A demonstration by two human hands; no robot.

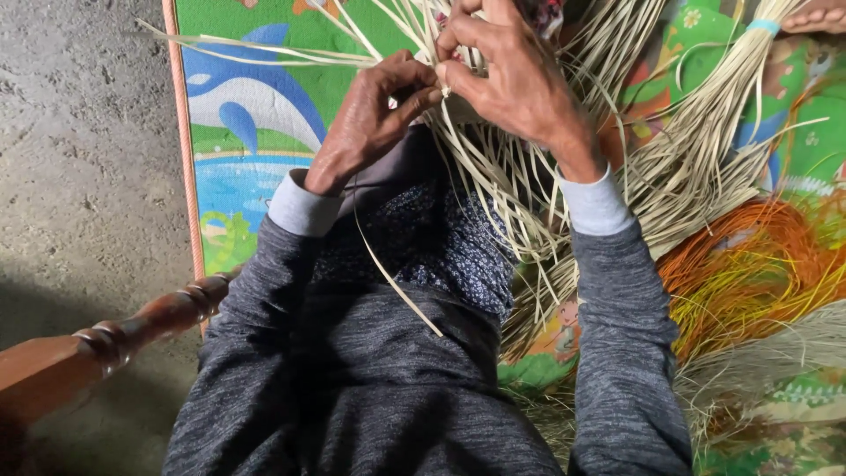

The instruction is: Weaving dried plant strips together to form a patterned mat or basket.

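Head view: the pale strips [493,167] fan out from the hands, long axes running from 12 o'clock down toward 5 and 6 o'clock, over the lap. The left hand [374,119] pinches a strip between thumb and forefinger; the right hand [515,75], at its 2 o'clock, curls its fingers [458,35] around strips. A tied bundle [705,132] lies at 3 o'clock on the mat [256,106], orange strands [749,256] below it.
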